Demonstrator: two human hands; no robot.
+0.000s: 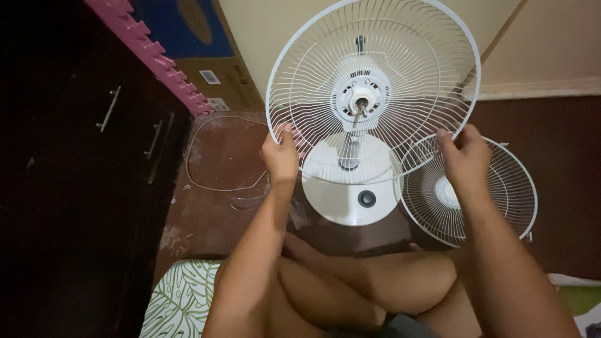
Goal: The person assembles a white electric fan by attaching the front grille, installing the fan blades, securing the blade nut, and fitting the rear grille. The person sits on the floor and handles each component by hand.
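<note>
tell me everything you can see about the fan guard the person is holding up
The rear fan guard is a round white wire cage, thin spokes running from a plastic hub to an outer ring. The bare motor shaft pokes through its centre; no blade is fitted. It tilts toward the camera above the white fan base. The left hand and right hand grip its lower rim on either side.

Floor: second white wire fan grille (494,191) at right, thin wire ring (216,153) and clear plastic blade (250,201) near the dark cabinet (94,156) on the left edge. Pink foam mat (150,53) and cardboard box (213,69) against far wall. Leaf-print cushion (181,297) at near edge.
</note>
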